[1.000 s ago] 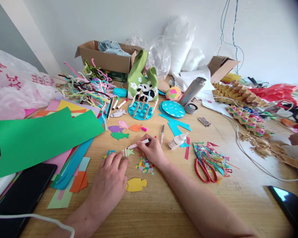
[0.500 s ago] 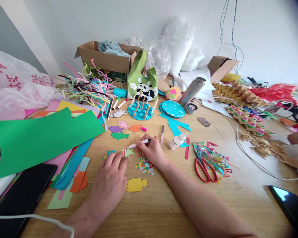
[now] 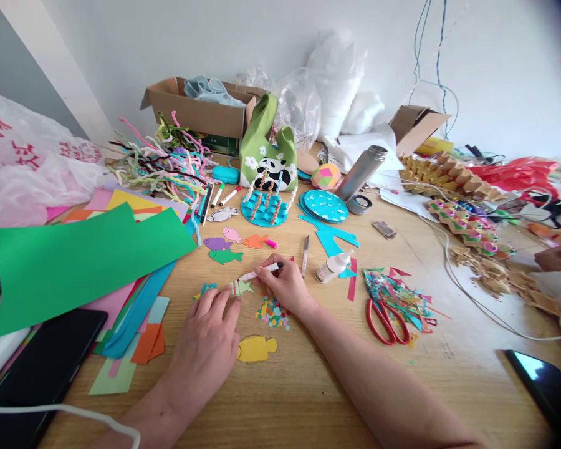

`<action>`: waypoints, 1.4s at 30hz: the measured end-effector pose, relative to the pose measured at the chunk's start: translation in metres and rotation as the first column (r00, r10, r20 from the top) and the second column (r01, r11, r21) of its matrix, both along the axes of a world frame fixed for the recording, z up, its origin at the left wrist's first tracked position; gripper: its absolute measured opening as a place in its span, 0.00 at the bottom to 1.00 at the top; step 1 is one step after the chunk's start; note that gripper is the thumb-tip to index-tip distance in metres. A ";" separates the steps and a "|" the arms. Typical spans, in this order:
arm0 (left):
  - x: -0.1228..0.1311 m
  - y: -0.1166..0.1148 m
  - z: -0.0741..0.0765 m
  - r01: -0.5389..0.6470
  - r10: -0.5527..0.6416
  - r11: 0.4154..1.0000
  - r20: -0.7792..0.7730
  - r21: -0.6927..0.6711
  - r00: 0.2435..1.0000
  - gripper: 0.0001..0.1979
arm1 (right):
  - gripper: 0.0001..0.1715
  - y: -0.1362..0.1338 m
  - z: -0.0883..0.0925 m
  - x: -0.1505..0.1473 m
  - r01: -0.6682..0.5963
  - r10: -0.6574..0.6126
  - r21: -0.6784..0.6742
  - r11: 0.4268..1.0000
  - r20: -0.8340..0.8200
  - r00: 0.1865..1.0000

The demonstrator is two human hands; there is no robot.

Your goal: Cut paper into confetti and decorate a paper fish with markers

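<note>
A pale green paper fish (image 3: 244, 287) with red stripes lies on the table at the middle of the view. My left hand (image 3: 211, 333) rests over its left part, fingertips pressing it down and fingers laid out, not closed round anything. A white marker with a black end (image 3: 264, 272) is pinched in my right hand (image 3: 287, 287), its tip at the fish's upper edge. Small coloured paper dots (image 3: 273, 313) lie below my right hand. Beside my left hand is a yellow paper fish (image 3: 256, 348). Purple, pink, orange and green paper fish (image 3: 226, 256) lie farther back.
A glue bottle (image 3: 333, 268) stands right of my right hand, with red-handled scissors (image 3: 387, 324) and paper scraps beyond. Coloured paper (image 3: 75, 255) and a dark phone (image 3: 51, 368) lie left. A steel flask (image 3: 362, 173) and panda bag (image 3: 268, 156) stand behind. Someone's hand (image 3: 558, 257) shows at far right.
The marker has shifted very slightly on the striped fish. Both hands stay almost where they were. At the far right, the other person's hand has moved a little.
</note>
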State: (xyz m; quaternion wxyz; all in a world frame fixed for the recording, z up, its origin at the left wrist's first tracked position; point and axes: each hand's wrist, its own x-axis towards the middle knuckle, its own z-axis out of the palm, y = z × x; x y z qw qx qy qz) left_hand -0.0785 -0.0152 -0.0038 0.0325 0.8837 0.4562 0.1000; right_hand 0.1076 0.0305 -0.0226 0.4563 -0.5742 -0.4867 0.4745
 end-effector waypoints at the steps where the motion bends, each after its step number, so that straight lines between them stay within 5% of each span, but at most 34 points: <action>1: 0.000 0.000 0.000 0.001 -0.001 1.000 -0.003 -0.002 1.000 0.22 | 0.17 0.000 0.000 0.000 -0.002 0.002 -0.004 1.000 -0.002 1.000; 42: 0.001 0.001 0.000 -0.003 0.003 1.000 -0.010 0.009 1.000 0.22 | 0.14 0.001 0.000 0.001 0.011 -0.011 -0.002 1.000 -0.019 1.000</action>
